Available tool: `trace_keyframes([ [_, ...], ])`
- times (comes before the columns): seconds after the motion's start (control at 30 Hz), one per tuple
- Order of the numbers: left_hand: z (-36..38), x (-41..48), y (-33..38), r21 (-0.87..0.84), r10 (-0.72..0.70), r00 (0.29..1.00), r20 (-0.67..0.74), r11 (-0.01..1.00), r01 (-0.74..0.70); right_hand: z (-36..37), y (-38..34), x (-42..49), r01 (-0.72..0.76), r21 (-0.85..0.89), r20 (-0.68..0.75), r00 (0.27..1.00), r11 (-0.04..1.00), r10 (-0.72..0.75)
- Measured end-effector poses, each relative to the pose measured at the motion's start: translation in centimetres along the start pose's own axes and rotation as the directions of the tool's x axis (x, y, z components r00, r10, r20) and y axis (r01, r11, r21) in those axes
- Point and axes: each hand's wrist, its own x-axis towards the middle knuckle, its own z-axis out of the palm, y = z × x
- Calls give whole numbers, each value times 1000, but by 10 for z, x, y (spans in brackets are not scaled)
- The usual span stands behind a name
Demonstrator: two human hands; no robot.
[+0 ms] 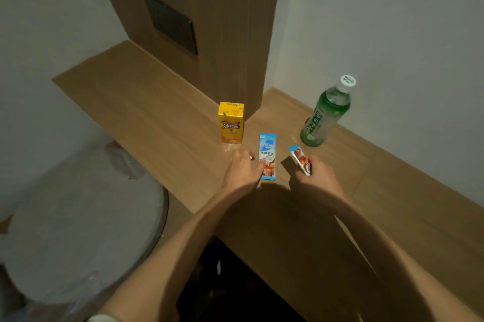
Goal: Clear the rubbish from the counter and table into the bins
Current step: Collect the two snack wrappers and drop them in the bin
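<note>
A blue coffee sachet [267,148] lies flat on the wooden counter [146,112]. My left hand [242,168] rests beside it, the thumb touching its lower left edge and the fingers bent over something small on the counter. My right hand [315,172] grips a second, smaller sachet [298,158], tilted up off the counter. A yellow drink carton [231,122] stands upright just behind my left hand. A green plastic bottle [326,114] with a white cap stands to the right near the wall.
A wooden column [209,20] with a dark switch panel [170,23] rises behind the counter. A round glass table [86,217] with clear plastic on it sits at lower left. A dark bin opening [217,282] lies under the counter edge.
</note>
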Motion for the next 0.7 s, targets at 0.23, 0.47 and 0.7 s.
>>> trace_keyframes([
  [0.23, 47, 25, 24, 204, -109, 985, -135, 970, 135, -7, 27, 13, -115, 70, 2, 993, 991, 115],
  [0.47, 50, 27, 24, 279, -20, 980, -200, 957, 76, -3, 40, 8, -129, 113, -28, 991, 985, 132],
  [0.7, 41, -3, 5, -163, 22, 991, -134, 986, -44, -2, 40, -23, 8, 124, -60, 998, 992, -1],
])
